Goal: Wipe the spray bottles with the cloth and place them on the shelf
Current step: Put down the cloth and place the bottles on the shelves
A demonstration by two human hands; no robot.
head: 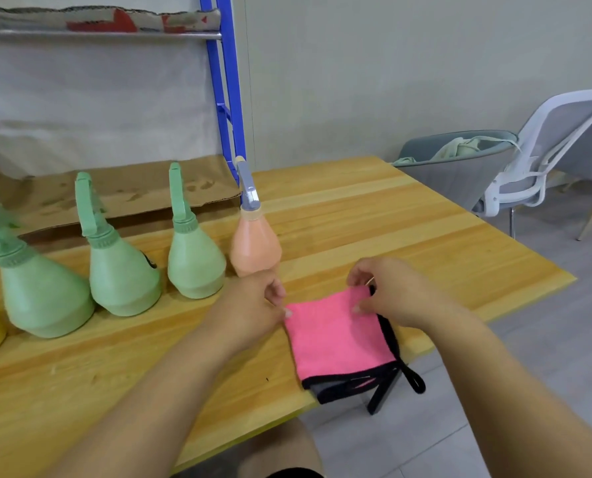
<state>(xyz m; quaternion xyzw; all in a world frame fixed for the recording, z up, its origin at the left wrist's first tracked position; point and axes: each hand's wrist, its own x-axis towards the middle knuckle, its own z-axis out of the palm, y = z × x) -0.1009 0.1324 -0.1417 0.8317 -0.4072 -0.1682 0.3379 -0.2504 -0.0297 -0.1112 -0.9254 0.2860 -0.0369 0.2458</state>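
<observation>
Hands are both working at the pink cloth, which is lying folded on the tabletop at its near edge, black-trimmed hem overhanging toward me. I am seeing the left hand pinching the cloth's far left corner and the right hand pinching its far right corner, fingers curled. Just beyond the left hand a peach spray bottle is standing upright. Further to that hand's left, the nearest green spray bottle, the middle green spray bottle and the farthest green spray bottle are standing in a row. Beyond them the cardboard-lined shelf is running along the tabletop's far side. A white chair is standing well beyond the right hand.
</observation>
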